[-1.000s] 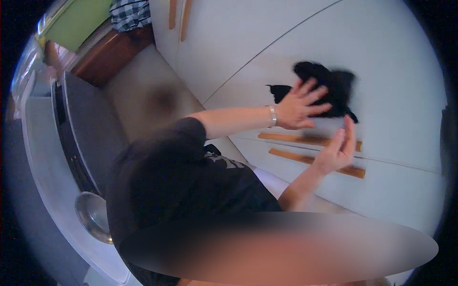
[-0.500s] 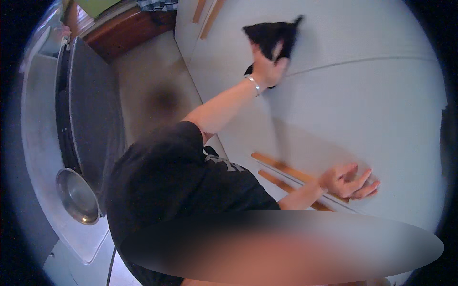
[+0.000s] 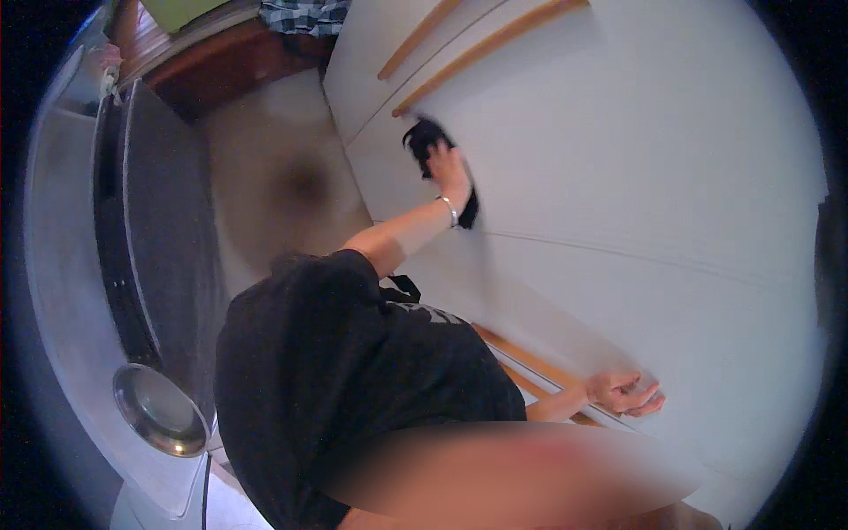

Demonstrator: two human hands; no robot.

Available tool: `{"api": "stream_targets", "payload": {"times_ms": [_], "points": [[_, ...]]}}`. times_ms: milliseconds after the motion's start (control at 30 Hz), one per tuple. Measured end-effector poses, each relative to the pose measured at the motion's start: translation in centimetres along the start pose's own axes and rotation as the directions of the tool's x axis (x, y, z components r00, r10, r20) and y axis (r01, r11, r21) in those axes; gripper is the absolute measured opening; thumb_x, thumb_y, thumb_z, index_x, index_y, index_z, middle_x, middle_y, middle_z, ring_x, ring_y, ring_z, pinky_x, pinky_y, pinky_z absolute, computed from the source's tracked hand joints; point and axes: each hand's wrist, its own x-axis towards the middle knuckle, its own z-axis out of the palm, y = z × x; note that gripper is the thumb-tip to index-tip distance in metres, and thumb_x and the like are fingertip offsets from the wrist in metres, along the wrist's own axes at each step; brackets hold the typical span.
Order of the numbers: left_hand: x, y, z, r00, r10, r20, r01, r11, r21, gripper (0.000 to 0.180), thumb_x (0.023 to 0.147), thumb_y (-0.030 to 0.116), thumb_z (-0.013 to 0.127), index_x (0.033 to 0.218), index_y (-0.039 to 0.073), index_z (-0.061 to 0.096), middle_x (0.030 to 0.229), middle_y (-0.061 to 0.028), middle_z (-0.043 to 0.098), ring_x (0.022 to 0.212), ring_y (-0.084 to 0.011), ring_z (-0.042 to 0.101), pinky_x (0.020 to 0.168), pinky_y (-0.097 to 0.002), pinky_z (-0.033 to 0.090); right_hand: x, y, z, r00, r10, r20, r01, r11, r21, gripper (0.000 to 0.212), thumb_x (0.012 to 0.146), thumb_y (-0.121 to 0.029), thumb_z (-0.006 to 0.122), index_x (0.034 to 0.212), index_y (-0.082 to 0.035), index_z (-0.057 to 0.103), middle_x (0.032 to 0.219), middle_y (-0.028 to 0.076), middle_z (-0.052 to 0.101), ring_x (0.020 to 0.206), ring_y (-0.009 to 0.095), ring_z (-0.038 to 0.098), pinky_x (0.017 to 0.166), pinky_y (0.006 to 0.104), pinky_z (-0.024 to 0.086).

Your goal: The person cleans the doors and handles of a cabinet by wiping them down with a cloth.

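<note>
My left hand [image 3: 449, 172], with a silver bracelet at the wrist, presses a bunched black cloth [image 3: 426, 141] against a white cabinet front [image 3: 601, 177]. Part of the cloth shows below the palm, beside the wrist. The hand is just below the end of a long wooden handle [image 3: 495, 57]. My right hand [image 3: 625, 393] holds nothing that I can see. Its fingers are loosely bent and a little apart, close to the white front. Its forearm crosses a pair of wooden handles [image 3: 530, 353]. Whether the fingertips touch the surface I cannot tell.
On the left a round metal pan [image 3: 161, 411] rests on a pale grey counter [image 3: 66, 291], beside a dark appliance front [image 3: 172, 230]. Beige floor [image 3: 274, 141] lies between it and the cabinet. A checked cloth [image 3: 303, 16] hangs at the top. A blur hides the bottom.
My left hand has moved down and to the left with the black cloth, which is more bunched. My right hand has shifted down and slightly left. The whole view has turned a little.
</note>
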Motion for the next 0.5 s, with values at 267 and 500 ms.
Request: {"api": "stream_targets", "payload": {"times_ms": [267,500], "points": [[-0.5,16.1,-3.4,0.333,0.940,0.080,-0.935,0.340,-0.105,0.056,0.069,0.031,0.070,0.122,0.025,0.054,0.149,-0.0140,0.018,0.137,-0.0433,0.007,0.106,-0.0601,0.010,2.7,-14.2,7.9,0.998,-0.052,-0.020,0.053,0.995,0.084,0.041,0.085,-0.024,0.060,0.119,-0.003,0.053,0.139,0.017,0.035,0.129,0.035,0.031,0.105,0.0493,0.023],[5.3,2.8,-5.6,0.147,0.910,0.389,-0.984,0.173,-0.032,0.052,0.067,0.037,0.072,0.116,0.028,0.058,0.144,-0.0153,0.028,0.135,-0.0432,0.016,0.107,-0.0603,0.013,2.7,-14.6,9.6,0.991,-0.127,-0.051,0.125,0.991,-0.043,0.036,0.084,-0.019,0.061,0.115,-0.003,0.055,0.133,0.016,0.043,0.128,0.035,0.033,0.105,0.0518,0.022]]}}
